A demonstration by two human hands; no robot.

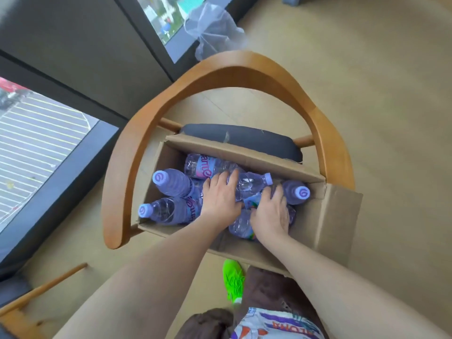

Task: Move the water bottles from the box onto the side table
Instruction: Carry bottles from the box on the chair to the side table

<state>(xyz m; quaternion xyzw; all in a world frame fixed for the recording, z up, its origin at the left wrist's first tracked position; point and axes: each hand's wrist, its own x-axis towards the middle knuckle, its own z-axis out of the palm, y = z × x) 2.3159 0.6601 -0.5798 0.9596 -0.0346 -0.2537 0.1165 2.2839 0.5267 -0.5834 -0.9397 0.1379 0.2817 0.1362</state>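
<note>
An open cardboard box [325,216] sits on a wooden armchair and holds several purple-capped water bottles. My left hand [219,198] lies on a bottle [252,183] that rests on its side across the middle of the box, fingers curled over it. My right hand [271,212] presses down on another bottle [241,225] lying near the box's front wall. Two bottles [171,181] stand at the left end and one [297,193] at the right end. The side table is out of view.
The chair's curved wooden backrest [244,67] arches around the box, with a dark seat cushion [244,139] behind it. Dark window frames [73,77] fill the left. A clear plastic bag [212,30] lies on the beige floor beyond. My green shoe [233,281] is below the box.
</note>
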